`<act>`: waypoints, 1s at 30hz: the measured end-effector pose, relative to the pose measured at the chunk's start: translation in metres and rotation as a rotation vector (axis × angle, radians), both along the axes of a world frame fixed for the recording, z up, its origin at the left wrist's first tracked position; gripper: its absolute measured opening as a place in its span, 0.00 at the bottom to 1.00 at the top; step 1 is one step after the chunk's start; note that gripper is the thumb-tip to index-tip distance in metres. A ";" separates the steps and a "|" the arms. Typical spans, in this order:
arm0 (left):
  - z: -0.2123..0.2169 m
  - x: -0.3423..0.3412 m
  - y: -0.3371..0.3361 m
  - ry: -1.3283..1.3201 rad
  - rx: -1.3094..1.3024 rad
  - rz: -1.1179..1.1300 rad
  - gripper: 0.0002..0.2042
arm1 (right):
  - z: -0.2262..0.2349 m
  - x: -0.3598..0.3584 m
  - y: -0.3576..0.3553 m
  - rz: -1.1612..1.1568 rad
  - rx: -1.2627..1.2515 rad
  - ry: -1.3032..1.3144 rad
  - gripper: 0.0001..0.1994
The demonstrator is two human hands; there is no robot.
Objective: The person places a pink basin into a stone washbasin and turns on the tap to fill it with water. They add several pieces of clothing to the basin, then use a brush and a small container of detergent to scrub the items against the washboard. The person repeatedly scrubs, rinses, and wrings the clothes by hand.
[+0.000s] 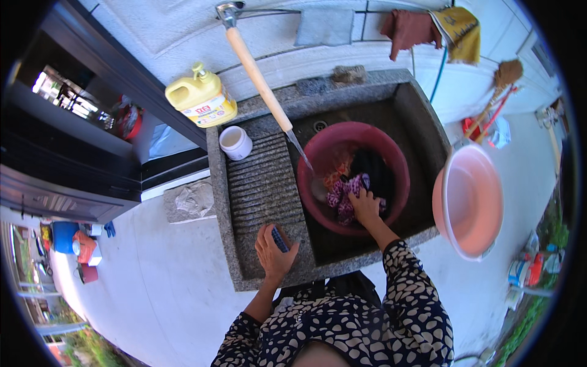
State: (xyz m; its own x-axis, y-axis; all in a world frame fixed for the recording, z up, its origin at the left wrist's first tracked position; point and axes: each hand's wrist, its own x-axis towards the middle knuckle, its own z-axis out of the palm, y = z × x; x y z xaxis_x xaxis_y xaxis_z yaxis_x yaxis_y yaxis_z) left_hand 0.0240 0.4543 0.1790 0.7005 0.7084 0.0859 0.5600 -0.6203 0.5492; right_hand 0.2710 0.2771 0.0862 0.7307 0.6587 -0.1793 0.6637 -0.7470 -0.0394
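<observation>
My left hand [270, 252] is closed around a small blue scrub brush [280, 240], low on the ribbed stone washboard [263, 183]. The fingers hide much of it. My right hand [365, 207] grips a pink-and-black patterned cloth [343, 211] inside a dark pink basin [397, 162]. Beside that cloth lie dark clothes [372, 166] and an orange patterned piece [335, 176]. From a tap [228, 13] with a long beige tube [260, 76], a stream of water [302, 151] runs into the basin, which stands in the stone sink [428, 128].
A yellow pump jug [205, 101] and a white tub [236, 143] stand at the sink's left back. A light pink basin [469, 202] leans at the right rim. Cloths [411, 32] hang on the wall behind. A dark door [79, 140] stands at left.
</observation>
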 end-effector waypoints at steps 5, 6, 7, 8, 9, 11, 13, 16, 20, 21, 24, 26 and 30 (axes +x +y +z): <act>-0.007 0.013 -0.010 0.039 0.055 0.133 0.36 | 0.016 0.017 -0.015 -0.025 0.009 0.192 0.22; -0.008 0.014 -0.009 0.010 0.070 0.141 0.35 | 0.021 0.021 -0.017 -0.056 0.011 0.223 0.22; -0.009 0.014 -0.009 -0.015 0.082 0.150 0.34 | 0.028 0.023 -0.018 -0.086 0.009 0.258 0.22; -0.010 0.013 -0.008 -0.038 0.095 0.157 0.34 | 0.035 0.026 -0.018 -0.117 0.008 0.295 0.22; -0.011 0.012 -0.009 -0.048 0.089 0.165 0.33 | 0.044 0.030 -0.020 -0.150 0.056 0.296 0.22; -0.011 0.009 -0.008 -0.065 0.080 0.175 0.32 | 0.059 0.038 -0.024 -0.220 0.158 0.303 0.23; -0.014 0.010 -0.008 -0.071 0.088 0.168 0.31 | 0.071 0.056 -0.035 -0.208 0.381 0.198 0.22; -0.017 0.008 -0.010 -0.078 0.084 0.159 0.30 | 0.094 0.070 -0.041 -0.223 0.535 0.116 0.23; -0.021 0.010 -0.010 -0.084 0.056 0.152 0.29 | 0.085 0.071 -0.043 -0.312 0.473 0.098 0.23; -0.022 0.009 -0.010 -0.087 0.051 0.145 0.29 | 0.074 0.064 -0.047 -0.325 0.383 0.119 0.23; -0.018 0.010 -0.010 -0.111 0.058 0.127 0.28 | 0.045 0.049 -0.051 -0.314 0.129 0.189 0.22; -0.018 0.011 -0.009 -0.109 0.056 0.121 0.28 | 0.034 0.036 -0.053 -0.252 -0.060 0.269 0.21; -0.019 0.007 -0.006 -0.104 0.063 0.116 0.28 | 0.057 0.022 -0.023 0.033 -0.187 -0.013 0.25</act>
State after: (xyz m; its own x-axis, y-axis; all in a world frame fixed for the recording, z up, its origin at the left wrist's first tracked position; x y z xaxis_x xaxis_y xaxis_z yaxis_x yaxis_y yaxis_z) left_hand 0.0313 0.4484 0.1599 0.5995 0.7749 0.2004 0.5717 -0.5898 0.5704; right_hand 0.2927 0.2540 0.1434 0.7125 0.6383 -0.2914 0.6874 -0.7183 0.1073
